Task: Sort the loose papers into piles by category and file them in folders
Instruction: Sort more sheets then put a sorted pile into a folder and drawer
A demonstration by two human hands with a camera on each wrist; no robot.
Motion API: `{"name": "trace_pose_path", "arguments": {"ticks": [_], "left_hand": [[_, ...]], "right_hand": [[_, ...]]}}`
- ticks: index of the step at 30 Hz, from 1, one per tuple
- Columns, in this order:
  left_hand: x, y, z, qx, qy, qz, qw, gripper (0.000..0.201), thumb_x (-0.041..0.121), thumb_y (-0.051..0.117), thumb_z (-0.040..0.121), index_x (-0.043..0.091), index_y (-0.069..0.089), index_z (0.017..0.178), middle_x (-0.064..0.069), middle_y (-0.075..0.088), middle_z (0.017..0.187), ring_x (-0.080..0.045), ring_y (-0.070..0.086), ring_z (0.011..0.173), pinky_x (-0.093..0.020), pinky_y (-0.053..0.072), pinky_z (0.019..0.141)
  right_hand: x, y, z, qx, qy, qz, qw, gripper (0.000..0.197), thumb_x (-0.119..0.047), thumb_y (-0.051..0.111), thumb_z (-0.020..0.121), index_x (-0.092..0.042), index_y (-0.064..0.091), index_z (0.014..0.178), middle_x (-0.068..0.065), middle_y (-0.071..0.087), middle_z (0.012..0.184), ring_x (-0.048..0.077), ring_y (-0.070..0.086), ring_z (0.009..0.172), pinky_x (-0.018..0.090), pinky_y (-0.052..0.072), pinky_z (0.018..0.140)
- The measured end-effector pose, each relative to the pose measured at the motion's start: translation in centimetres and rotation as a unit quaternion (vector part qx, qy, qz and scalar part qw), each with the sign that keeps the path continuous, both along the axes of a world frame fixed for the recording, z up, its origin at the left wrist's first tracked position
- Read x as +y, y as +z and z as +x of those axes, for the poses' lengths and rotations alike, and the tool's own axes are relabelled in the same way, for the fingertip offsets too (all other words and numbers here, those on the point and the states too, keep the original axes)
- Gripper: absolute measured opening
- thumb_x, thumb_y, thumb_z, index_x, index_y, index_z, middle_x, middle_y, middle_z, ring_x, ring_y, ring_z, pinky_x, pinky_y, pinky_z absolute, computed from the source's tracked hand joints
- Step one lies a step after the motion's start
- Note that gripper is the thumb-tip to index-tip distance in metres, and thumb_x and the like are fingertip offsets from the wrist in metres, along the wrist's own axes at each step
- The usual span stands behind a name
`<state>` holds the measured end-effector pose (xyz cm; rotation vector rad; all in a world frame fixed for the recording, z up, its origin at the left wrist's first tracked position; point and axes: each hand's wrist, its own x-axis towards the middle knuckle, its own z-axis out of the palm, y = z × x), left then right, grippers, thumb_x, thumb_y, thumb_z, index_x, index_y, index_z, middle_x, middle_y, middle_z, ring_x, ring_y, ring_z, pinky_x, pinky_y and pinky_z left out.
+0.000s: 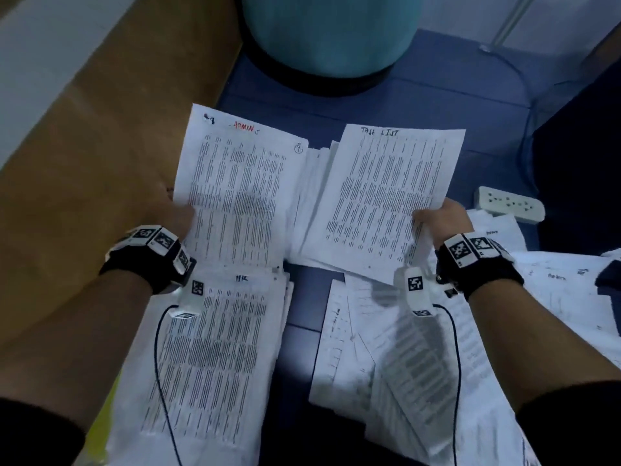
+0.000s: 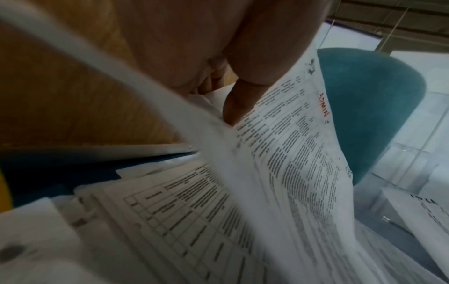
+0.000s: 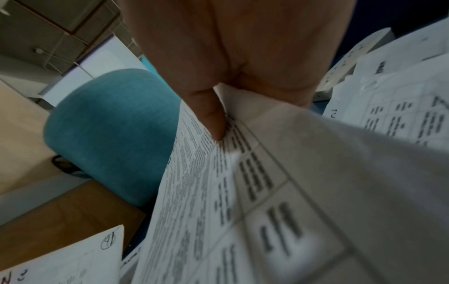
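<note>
Papers mid-sort: left hand pinches the ADMIN sheet, right hand pinches the TASK LIST sheet, both held above the blue floor; HR pile formed, loose heap remains, no folders identifiable, filing not begun

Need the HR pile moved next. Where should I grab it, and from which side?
Grip the HR pile at its right long edge, coming from the bare blue gap. That edge is exposed and fanned; the left forearm covers its left side, and the left hand holds the ADMIN sheet.
</note>
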<state>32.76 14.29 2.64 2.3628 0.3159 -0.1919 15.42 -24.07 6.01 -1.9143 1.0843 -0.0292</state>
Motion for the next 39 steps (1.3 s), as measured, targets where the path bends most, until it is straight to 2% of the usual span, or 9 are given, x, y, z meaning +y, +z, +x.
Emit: {"name": "trace_pose_path", "arguments": {"ticks": [4,7,12,17,22,26,31,33,39], "left_hand": [[0.0,-2.4,3.4,0.017,-0.016,0.027,0.999,0.018,0.003,0.060,0.081,0.004,0.048,0.094,-0.021,0.056,0.096,-0.038,0.057,0.089,-0.043,0.047,0.079],[-0.5,-3.6,4.8,0.052,-0.029,0.035,0.998,0.031,0.006,0.060,0.083,0.010,0.052,0.113,-0.010,0.058,0.103,-0.033,0.058,0.091,-0.044,0.051,0.083],[-1.5,-5.6,5.4,0.065,-0.053,0.042,0.996,0.059,0.010,0.070,0.082,0.008,0.040,0.133,-0.018,0.054,0.126,-0.035,0.056,0.106,-0.034,0.043,0.079],[-1.9,-5.8,5.0,0.050,-0.083,0.067,0.993,0.087,0.019,0.080,0.072,0.014,0.031,0.144,-0.016,0.045,0.139,-0.036,0.048,0.122,-0.045,0.043,0.100],[-2.9,-3.3,3.1,0.004,-0.098,0.080,0.992,0.066,0.018,0.071,0.082,0.008,0.040,0.139,-0.015,0.045,0.140,-0.034,0.046,0.125,-0.042,0.039,0.105],[-4.2,0.0,-0.4,-0.014,-0.126,0.008,0.992,0.056,0.019,0.065,0.087,0.015,0.043,0.138,-0.010,0.040,0.145,-0.031,0.043,0.129,-0.040,0.035,0.109],[-8.5,3.8,-10.1,-0.030,-0.244,-0.083,0.966,0.036,0.012,0.063,0.088,0.013,0.056,0.123,-0.006,0.056,0.126,-0.020,0.051,0.114,-0.028,0.039,0.095],[-10.3,3.5,-14.2,0.000,-0.280,-0.112,0.954,0.034,0.010,0.063,0.088,0.012,0.058,0.121,-0.006,0.058,0.122,-0.020,0.053,0.111,-0.026,0.039,0.091],[-15.4,0.3,-23.5,0.078,-0.373,-0.110,0.918,0.037,0.008,0.062,0.089,0.009,0.055,0.126,-0.008,0.057,0.128,-0.023,0.052,0.120,-0.025,0.039,0.090]], "right_hand": [[-0.9,-2.1,3.3,0.045,0.003,0.001,0.999,0.031,-0.009,0.066,0.089,-0.003,0.065,0.120,0.014,0.067,0.115,0.022,0.056,0.088,0.030,0.042,0.075],[-1.2,-3.8,5.2,0.092,0.002,-0.003,0.996,0.033,-0.011,0.066,0.091,0.001,0.061,0.121,0.014,0.064,0.111,0.021,0.053,0.088,0.027,0.039,0.074],[-1.0,-7.5,6.5,0.137,0.002,-0.028,0.990,0.033,-0.014,0.071,0.086,-0.003,0.062,0.116,0.014,0.068,0.113,0.027,0.064,0.096,0.030,0.048,0.076],[-0.2,-8.5,5.9,0.129,-0.007,-0.089,0.988,0.042,-0.014,0.070,0.086,-0.005,0.048,0.121,0.015,0.062,0.114,0.032,0.061,0.102,0.032,0.046,0.072],[0.0,-6.1,4.2,0.087,-0.009,-0.119,0.989,0.067,-0.024,0.077,0.081,-0.005,0.041,0.134,0.017,0.049,0.134,0.034,0.050,0.121,0.040,0.044,0.096],[0.2,-2.7,-0.2,0.111,0.084,-0.106,0.985,0.044,-0.031,0.068,0.089,-0.006,0.055,0.123,0.012,0.059,0.121,0.030,0.056,0.110,0.029,0.038,0.082],[0.8,-0.1,-9.5,0.067,0.088,-0.064,0.992,0.020,-0.029,0.068,0.089,-0.015,0.058,0.100,0.003,0.062,0.102,0.025,0.058,0.099,0.033,0.043,0.085],[0.8,0.1,-13.6,0.066,0.078,-0.059,0.993,0.019,-0.027,0.068,0.088,-0.014,0.057,0.095,0.004,0.062,0.099,0.024,0.057,0.095,0.034,0.044,0.086],[0.6,-1.7,-23.8,0.160,0.053,-0.031,0.985,0.024,-0.027,0.068,0.089,-0.008,0.058,0.100,0.008,0.059,0.096,0.022,0.053,0.085,0.028,0.036,0.068]]}}
